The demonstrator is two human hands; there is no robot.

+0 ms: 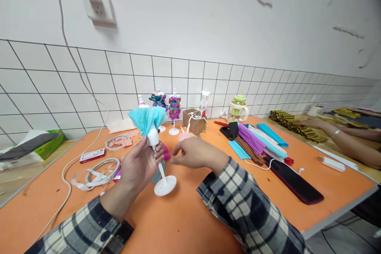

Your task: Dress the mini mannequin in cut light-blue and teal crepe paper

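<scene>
The small stand (153, 137) is white and looks smooth and shiny. It has a fat, round part near the top, a thin pole (161, 170) and a flat, round foot (165, 185). It leans, with its top to the left and its foot to the right. The left hand (139, 163) holds it by the pole, over the orange table (178, 222). Bright blue paper (147, 120) sits at the top. The paper is thin and full of folds. It is bunched tight at the bottom and spreads out wide above, like a fan.
</scene>
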